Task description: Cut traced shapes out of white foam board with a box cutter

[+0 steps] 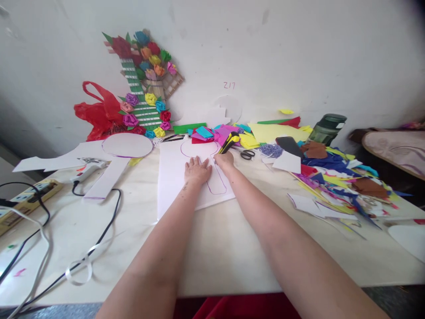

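Center of frame, left hand (198, 170) spread flat on white sheet (175, 177), right hand (225, 161) grasping 1 yellow-black cutter (229, 141)

Head cam looked forward and down from the near side of the bench (226, 248), wall (265, 53) beyond; left hand (198, 170) and right hand (225, 161) mid-frame.

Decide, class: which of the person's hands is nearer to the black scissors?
Right. The right hand, gripping the yellow-and-black cutter, is just left of the scissors; the left hand lies on the white sheet, farther left.
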Available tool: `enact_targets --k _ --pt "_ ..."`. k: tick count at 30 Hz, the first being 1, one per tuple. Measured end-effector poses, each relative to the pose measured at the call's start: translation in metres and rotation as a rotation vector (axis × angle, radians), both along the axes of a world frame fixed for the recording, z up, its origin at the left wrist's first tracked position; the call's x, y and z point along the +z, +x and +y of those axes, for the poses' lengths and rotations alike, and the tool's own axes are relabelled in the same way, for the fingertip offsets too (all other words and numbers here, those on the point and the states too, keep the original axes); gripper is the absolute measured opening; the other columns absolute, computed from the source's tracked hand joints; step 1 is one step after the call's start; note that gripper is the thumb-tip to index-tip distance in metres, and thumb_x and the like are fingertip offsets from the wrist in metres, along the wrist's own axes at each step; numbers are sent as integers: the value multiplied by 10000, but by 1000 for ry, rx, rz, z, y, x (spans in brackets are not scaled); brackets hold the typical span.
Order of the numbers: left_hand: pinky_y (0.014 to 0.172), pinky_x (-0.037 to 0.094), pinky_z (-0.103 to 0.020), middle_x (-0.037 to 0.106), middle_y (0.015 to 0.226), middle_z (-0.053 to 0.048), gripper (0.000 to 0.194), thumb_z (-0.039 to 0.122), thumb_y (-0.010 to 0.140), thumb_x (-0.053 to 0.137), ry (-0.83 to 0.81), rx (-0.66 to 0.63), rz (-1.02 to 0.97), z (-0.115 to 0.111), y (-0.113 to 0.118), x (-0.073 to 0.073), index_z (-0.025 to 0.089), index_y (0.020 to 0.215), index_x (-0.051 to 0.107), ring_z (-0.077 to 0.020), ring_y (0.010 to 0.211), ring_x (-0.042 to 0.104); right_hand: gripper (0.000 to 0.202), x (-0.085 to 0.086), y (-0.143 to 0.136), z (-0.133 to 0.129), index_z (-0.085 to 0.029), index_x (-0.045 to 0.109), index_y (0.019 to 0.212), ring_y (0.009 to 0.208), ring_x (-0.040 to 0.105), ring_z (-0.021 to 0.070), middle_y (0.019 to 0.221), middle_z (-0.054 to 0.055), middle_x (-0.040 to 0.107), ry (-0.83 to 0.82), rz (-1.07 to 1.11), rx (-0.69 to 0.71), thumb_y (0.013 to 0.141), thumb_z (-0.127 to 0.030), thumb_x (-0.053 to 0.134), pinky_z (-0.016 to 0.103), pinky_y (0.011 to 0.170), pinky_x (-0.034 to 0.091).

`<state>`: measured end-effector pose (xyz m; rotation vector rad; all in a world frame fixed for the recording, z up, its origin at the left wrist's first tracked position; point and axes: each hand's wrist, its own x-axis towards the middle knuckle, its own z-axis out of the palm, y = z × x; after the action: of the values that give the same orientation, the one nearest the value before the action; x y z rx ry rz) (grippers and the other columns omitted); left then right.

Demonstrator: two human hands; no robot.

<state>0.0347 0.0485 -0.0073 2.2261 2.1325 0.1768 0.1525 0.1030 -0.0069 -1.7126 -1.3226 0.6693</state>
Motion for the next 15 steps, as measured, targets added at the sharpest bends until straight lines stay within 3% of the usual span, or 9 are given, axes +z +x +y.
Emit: enact_targets --k 15 --pt "1097 131 -497 201 1518 11 561 521 884 205 -1 -3 -14 2 -1 -2 348 1404 322 -298 1380 128 145 -5 -3 4 -156 641 709 808 658 236 678 91 671 -5 -1 -56 626 -252 574 271 690 502"
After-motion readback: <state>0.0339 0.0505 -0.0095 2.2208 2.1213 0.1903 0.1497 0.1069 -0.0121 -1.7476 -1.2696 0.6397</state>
